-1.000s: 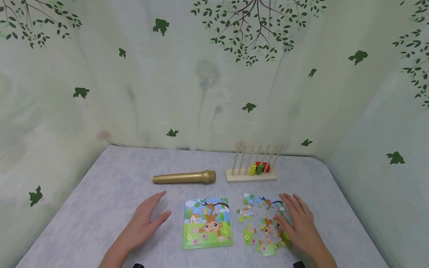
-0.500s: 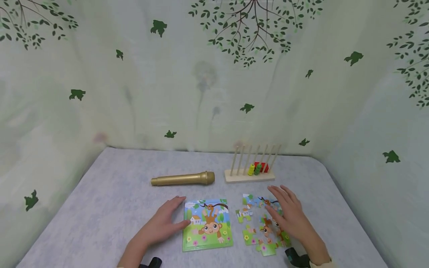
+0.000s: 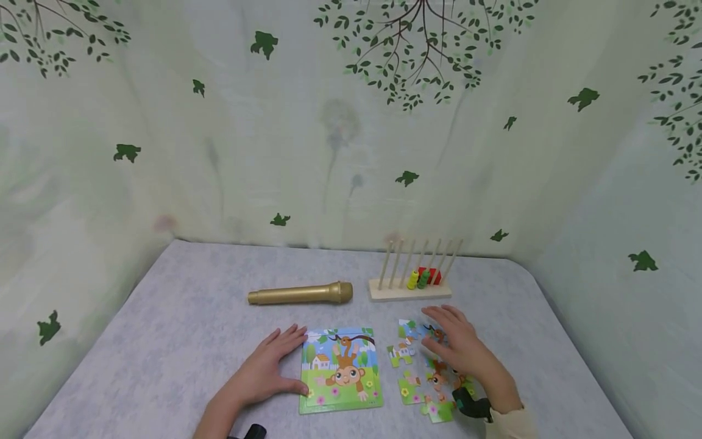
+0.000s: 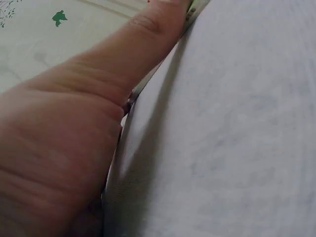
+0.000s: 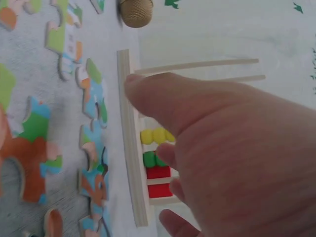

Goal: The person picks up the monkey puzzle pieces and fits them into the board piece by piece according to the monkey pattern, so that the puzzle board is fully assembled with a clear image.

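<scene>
A square monkey picture puzzle board (image 3: 341, 372) lies flat near the front middle of the table. My left hand (image 3: 269, 369) rests at its left side, thumb and fingertips on its left edge with the fingers extended. In the left wrist view the left thumb (image 4: 133, 54) reaches to the board's edge low over the cloth. Loose jigsaw pieces (image 3: 408, 387) with parts of the same monkey picture lie to the board's right. Over their upper part hovers my right hand (image 3: 457, 344), fingers spread and nothing held, hiding some pieces. Its thumb and fingers stand apart in the right wrist view.
A gold toy microphone (image 3: 300, 294) lies behind the board. Right of it stands a wooden peg rack (image 3: 411, 294) with yellow (image 3: 412, 280), green (image 3: 423, 280) and red (image 3: 437, 276) pieces on its pegs. A leaf-printed curtain (image 3: 340, 183) closes off the table's back.
My left hand has come right, from the bare cloth to the board's left edge. The right hand has shifted left over the loose pieces. The board and pieces lie where they were.
</scene>
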`<state>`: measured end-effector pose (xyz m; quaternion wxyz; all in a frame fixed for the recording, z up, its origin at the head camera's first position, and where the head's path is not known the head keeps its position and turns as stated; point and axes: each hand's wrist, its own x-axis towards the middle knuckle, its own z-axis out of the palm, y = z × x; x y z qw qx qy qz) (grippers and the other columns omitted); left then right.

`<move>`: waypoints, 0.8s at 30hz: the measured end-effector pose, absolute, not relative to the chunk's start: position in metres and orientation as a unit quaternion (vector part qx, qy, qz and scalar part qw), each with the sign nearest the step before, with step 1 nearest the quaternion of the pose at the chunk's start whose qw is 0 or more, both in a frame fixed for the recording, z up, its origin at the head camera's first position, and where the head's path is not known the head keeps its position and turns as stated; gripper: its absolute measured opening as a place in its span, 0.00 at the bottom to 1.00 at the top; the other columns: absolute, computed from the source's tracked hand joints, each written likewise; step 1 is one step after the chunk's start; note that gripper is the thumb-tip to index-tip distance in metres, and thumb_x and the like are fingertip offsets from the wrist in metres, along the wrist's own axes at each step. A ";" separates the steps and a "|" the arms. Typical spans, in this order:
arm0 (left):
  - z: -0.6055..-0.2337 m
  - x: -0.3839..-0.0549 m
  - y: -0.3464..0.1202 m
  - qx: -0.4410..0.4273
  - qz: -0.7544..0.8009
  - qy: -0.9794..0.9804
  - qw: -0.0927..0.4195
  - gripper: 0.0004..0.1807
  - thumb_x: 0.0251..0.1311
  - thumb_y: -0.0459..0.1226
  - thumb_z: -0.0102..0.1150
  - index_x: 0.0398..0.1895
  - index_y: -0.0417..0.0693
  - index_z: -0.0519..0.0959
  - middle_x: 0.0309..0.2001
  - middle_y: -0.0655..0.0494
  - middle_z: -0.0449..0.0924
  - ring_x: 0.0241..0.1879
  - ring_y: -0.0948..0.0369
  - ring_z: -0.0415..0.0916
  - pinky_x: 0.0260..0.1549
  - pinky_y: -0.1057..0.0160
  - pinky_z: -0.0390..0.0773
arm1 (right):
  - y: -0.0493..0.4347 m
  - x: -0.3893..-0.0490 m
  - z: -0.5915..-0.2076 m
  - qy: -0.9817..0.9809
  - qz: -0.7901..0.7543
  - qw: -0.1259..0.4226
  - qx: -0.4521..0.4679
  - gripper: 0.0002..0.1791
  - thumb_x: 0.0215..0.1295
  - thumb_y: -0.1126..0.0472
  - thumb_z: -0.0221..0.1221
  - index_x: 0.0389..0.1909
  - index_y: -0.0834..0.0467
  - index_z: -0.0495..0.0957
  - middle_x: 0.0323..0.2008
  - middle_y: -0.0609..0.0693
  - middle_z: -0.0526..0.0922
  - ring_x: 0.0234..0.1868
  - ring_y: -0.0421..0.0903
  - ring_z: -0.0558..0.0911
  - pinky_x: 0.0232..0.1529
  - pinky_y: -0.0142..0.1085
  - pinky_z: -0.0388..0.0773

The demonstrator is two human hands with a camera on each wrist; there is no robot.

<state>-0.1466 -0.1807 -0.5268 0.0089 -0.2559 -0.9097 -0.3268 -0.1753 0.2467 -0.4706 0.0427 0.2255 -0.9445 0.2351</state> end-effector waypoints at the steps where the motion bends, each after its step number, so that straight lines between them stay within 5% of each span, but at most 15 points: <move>1: -0.527 -0.147 -0.181 -0.257 -0.325 -0.910 0.016 0.58 0.41 0.67 0.75 0.70 0.38 0.73 0.74 0.47 0.70 0.76 0.44 0.60 0.73 0.81 0.30 | 0.246 -0.177 -0.469 -0.944 0.235 0.038 0.229 0.31 0.71 0.56 0.65 0.71 0.61 0.71 0.68 0.63 0.75 0.72 0.71 0.64 0.61 0.76 0.64; 6: -0.528 -0.145 -0.182 -0.262 -0.322 -0.909 0.042 0.57 0.40 0.67 0.75 0.69 0.39 0.75 0.73 0.48 0.72 0.76 0.44 0.62 0.75 0.79 0.33 | 0.240 -0.187 -0.463 -0.944 0.239 0.014 0.227 0.30 0.69 0.58 0.67 0.69 0.62 0.73 0.66 0.62 0.77 0.70 0.69 0.67 0.63 0.72 0.66; 13: -0.529 -0.139 -0.182 -0.245 -0.314 -0.916 0.048 0.58 0.39 0.71 0.73 0.69 0.42 0.76 0.73 0.50 0.72 0.76 0.44 0.63 0.74 0.55 0.50 | 0.230 -0.191 -0.469 -0.938 0.269 -0.038 0.215 0.29 0.69 0.59 0.68 0.68 0.61 0.75 0.65 0.58 0.78 0.68 0.64 0.71 0.64 0.63 0.72; 24: -0.534 -0.140 -0.179 -0.241 -0.289 -0.924 0.066 0.59 0.39 0.73 0.70 0.69 0.42 0.76 0.72 0.51 0.73 0.75 0.46 0.64 0.73 0.52 0.54 | 0.230 -0.193 -0.484 -0.936 0.264 -0.031 0.231 0.25 0.70 0.60 0.66 0.66 0.61 0.76 0.60 0.57 0.81 0.64 0.61 0.76 0.59 0.58 0.77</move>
